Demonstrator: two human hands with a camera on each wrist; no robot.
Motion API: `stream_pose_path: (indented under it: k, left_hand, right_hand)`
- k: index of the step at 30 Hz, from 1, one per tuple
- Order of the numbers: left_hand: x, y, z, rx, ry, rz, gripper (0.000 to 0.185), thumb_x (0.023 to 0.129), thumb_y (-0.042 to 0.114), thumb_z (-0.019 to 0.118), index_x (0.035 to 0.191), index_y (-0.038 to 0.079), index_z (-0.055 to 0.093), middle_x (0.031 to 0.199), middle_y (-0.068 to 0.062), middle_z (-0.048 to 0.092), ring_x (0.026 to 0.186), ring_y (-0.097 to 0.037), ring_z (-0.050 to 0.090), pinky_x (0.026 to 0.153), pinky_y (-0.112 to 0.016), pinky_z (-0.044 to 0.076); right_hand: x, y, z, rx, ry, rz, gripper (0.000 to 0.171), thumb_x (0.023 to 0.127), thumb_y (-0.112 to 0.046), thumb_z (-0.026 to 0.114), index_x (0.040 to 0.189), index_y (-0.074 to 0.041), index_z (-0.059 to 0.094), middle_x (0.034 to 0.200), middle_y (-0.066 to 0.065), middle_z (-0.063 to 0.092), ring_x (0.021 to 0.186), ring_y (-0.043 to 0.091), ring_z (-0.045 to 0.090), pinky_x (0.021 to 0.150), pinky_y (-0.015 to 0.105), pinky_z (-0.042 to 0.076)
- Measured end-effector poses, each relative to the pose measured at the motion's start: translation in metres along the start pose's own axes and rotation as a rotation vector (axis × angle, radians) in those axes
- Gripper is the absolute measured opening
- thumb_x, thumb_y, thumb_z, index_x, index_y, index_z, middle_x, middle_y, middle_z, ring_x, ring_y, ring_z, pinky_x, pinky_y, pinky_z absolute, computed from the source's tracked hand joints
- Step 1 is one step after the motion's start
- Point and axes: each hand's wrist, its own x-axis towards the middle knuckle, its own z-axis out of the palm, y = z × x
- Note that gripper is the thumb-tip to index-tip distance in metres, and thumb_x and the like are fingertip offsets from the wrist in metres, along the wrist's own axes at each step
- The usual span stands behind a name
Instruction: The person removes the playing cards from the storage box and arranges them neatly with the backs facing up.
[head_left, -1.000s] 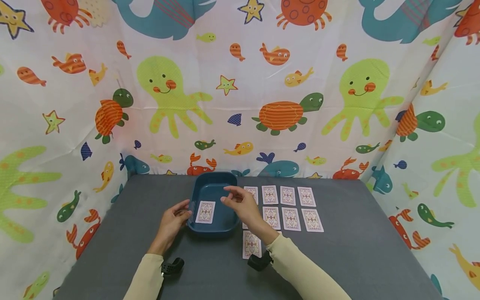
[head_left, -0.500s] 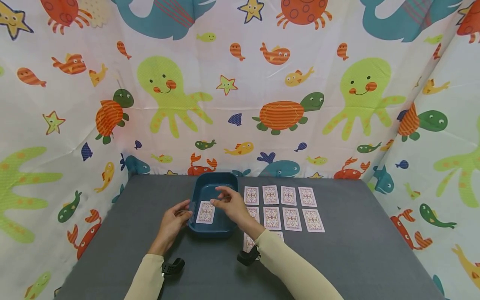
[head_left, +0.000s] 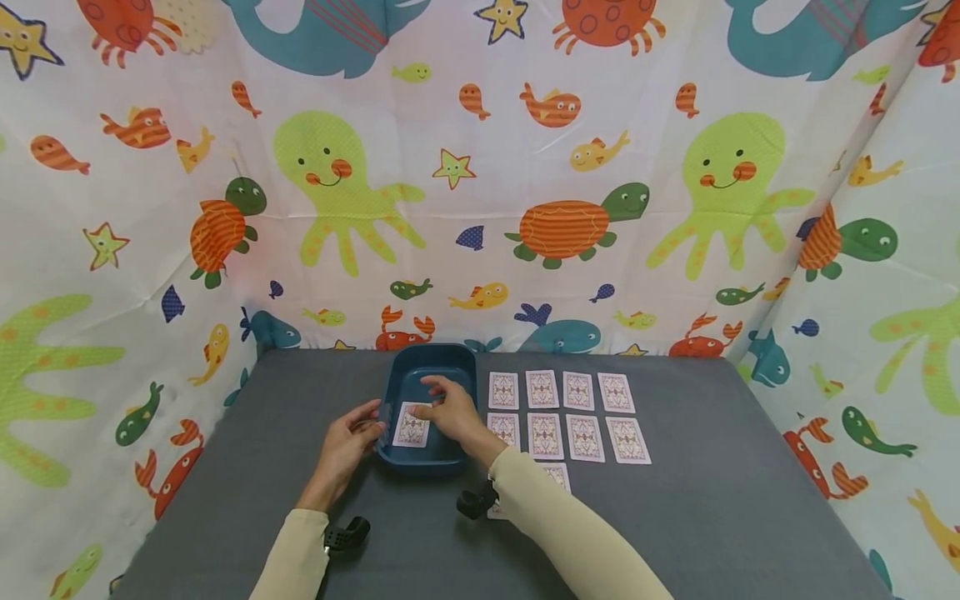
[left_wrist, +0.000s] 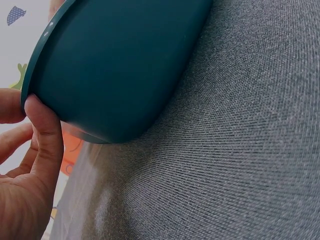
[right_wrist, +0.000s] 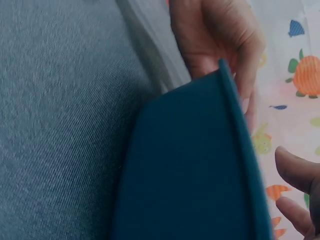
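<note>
A dark blue plastic tray (head_left: 435, 465) stands on the table, with one patterned playing card (head_left: 408, 431) lying back up inside it. At its left side my left hand (head_left: 341, 450) pinches the rim between thumb and fingers; the left wrist view shows the thumb (left_wrist: 46, 117) against the outer wall. Over the tray hovers my right hand (head_left: 456, 417), its thumb tip overlapping the card's upper right corner in the head view. Whether it touches the card I cannot tell. Thumb and fingers of that hand are spread apart and hold nothing.
Right of the tray, several playing cards (head_left: 545, 436) lie back up in rows on the grey table (head_left: 697, 508). My right forearm covers part of the nearest row. A curtain (head_left: 495, 183) printed with sea animals encloses the back and sides.
My right hand has moved left and slightly down over the tray, toward the card in it. More of the upper table cards show. The left hand has stayed at the rim.
</note>
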Motion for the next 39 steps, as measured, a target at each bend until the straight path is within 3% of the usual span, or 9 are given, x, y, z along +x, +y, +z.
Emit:
stream_pose_path:
  k: [9,18,26,33,39]
  left_hand:
    - [0.001,0.000,0.000,-0.003,0.000,-0.009,0.047,0.096,0.014,0.061,0.142,0.017,0.051,0.139,-0.012,0.052,0.114,-0.025,0.056,0.083,-0.029,0.050]
    - [0.000,-0.002,-0.001,0.006,-0.007,-0.006,0.048,0.096,0.016,0.062,0.143,0.018,0.051,0.139,-0.011,0.052,0.116,-0.025,0.057,0.088,-0.031,0.051]
    - [0.001,-0.002,-0.001,-0.007,-0.009,0.003,0.047,0.096,0.015,0.062,0.142,0.017,0.052,0.137,-0.010,0.052,0.111,-0.022,0.057,0.083,-0.029,0.050]
    - [0.002,-0.002,-0.001,-0.015,-0.010,0.003,0.048,0.096,0.014,0.061,0.143,0.016,0.051,0.137,-0.011,0.051,0.111,-0.023,0.056,0.081,-0.028,0.050]
    - [0.002,-0.002,0.000,-0.018,-0.005,-0.005,0.048,0.096,0.013,0.061,0.143,0.016,0.051,0.137,-0.011,0.051,0.111,-0.023,0.056,0.082,-0.029,0.050]
  right_hand:
    - [0.013,0.010,0.008,-0.093,0.003,0.039,0.059,0.082,-0.026,0.080,0.136,-0.016,0.058,0.129,0.015,0.058,0.103,0.025,0.057,0.087,0.042,0.051]
    - [0.020,0.015,0.011,-0.088,0.021,0.080,0.055,0.080,-0.022,0.082,0.130,-0.013,0.062,0.094,0.005,0.057,0.084,0.019,0.052,0.068,0.028,0.042]
    - [0.022,0.015,0.014,-0.178,0.011,0.096,0.058,0.076,-0.019,0.085,0.129,-0.011,0.062,0.091,0.005,0.060,0.081,0.019,0.054,0.069,0.029,0.043]
    - [0.023,0.015,0.016,-0.264,0.026,0.093,0.061,0.072,-0.019,0.087,0.128,-0.010,0.063,0.094,0.007,0.065,0.083,0.019,0.056,0.083,0.036,0.049]
    - [0.023,0.018,0.019,-0.301,0.029,0.110,0.063,0.072,-0.021,0.087,0.129,-0.010,0.062,0.119,0.013,0.067,0.099,0.024,0.059,0.099,0.045,0.048]
